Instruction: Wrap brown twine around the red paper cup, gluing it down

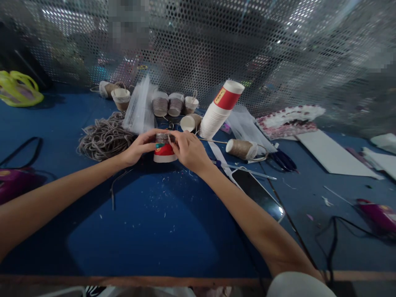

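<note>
A: Counting first. What on the surface (pixel 148 235)?

B: One red cup (pixel 165 156), mouth down, with cord (pixel 161 139) wound around the upper part. Apart from that, seven wrapped cups (pixel 160 105), some upright, some on their sides. One leaning stack (pixel 216 111) of paper cups, one heap of yarn (pixel 103 138), two bundles of mesh (pixel 140 109), one phone (pixel 255 189). Also two purple tools (pixel 379 215), one far out on each side.

A: Hidden or cut off?

B: Both purple tools, cut by the edges of the view; likewise one yellow item (pixel 20 93) at far left. In the stack, nested too tightly to count singly. Much of the red cup's top, covered by fingers. Just behind, something small and dark, too unclear to name.

A: And each grip?

B: Left grip (pixel 137 149): curled around the cup's left side, thumb in front, fingers over the top. Right grip (pixel 190 150): bent closed against the right side, close by the cord. Cannot tell whether pinching a strand too.

A: So, the red cup relative to both?

B: Directly between, touching both. Resting on the surface or held just above: cannot tell which. Yarn near, beyond the left wrist; phone beside the right forearm.
</note>
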`<state>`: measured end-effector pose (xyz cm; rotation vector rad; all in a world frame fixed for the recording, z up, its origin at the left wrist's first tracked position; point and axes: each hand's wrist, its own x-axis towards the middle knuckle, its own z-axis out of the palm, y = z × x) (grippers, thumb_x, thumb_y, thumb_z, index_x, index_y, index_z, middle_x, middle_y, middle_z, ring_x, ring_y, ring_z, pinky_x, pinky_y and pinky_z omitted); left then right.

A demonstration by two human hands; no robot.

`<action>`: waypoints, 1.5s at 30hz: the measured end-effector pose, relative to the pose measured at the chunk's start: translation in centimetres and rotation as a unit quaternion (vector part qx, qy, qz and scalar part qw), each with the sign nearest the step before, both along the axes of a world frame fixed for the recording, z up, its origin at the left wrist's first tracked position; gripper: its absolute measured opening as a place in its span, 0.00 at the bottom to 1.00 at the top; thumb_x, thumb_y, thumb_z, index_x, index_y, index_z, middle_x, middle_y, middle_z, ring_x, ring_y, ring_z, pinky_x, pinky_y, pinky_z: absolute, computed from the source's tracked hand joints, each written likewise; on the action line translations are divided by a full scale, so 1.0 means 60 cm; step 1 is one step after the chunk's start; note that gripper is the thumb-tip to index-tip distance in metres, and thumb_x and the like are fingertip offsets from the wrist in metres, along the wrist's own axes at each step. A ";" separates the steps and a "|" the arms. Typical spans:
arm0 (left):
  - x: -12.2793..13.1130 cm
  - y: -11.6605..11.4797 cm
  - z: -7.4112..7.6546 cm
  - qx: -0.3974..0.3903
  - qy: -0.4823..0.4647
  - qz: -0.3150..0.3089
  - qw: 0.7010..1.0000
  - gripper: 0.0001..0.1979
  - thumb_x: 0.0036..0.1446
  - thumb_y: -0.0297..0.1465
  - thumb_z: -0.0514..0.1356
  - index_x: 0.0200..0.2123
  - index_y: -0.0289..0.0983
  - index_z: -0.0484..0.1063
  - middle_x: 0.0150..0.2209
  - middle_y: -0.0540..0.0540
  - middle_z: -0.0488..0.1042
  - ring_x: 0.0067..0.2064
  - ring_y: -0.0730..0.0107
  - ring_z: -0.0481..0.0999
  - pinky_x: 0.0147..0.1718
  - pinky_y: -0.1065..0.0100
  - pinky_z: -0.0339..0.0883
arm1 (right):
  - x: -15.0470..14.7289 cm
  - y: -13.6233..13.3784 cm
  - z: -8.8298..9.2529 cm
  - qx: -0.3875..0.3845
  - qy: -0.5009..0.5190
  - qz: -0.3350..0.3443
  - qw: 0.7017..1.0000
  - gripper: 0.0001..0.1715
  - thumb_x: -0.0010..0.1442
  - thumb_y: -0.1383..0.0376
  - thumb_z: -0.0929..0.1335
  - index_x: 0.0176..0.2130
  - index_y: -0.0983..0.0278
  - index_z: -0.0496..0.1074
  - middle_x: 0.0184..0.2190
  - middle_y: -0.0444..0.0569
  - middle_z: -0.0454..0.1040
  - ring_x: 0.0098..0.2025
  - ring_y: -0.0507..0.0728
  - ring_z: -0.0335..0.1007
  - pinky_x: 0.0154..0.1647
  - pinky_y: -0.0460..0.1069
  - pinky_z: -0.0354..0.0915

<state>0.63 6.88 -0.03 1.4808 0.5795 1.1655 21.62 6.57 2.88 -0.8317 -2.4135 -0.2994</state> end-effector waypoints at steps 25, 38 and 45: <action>-0.003 0.001 0.000 -0.014 -0.011 -0.009 1.000 0.24 0.48 0.36 0.68 0.51 0.42 0.78 0.51 0.46 0.79 0.55 0.52 0.75 0.57 0.56 0.63 | 0.023 0.006 0.031 -0.140 0.011 0.103 0.985 0.23 0.68 0.55 0.61 0.56 0.65 0.58 0.46 0.57 0.70 0.44 0.61 0.67 0.46 0.59 0.69; 0.003 -0.003 0.005 -0.018 -0.009 0.003 1.000 0.20 0.52 0.34 0.66 0.49 0.41 0.78 0.50 0.45 0.80 0.53 0.55 0.76 0.55 0.58 0.65 | 0.027 0.004 0.034 -0.175 0.025 0.116 0.977 0.20 0.67 0.61 0.61 0.56 0.66 0.58 0.49 0.60 0.69 0.47 0.61 0.66 0.49 0.59 0.67; 0.001 0.000 0.002 -0.026 -0.003 0.003 1.000 0.21 0.51 0.35 0.65 0.50 0.40 0.78 0.50 0.44 0.79 0.53 0.52 0.76 0.57 0.54 0.64 | 0.032 0.010 0.033 -0.181 0.010 0.092 0.979 0.22 0.64 0.66 0.59 0.57 0.65 0.56 0.49 0.59 0.69 0.49 0.62 0.67 0.51 0.61 0.67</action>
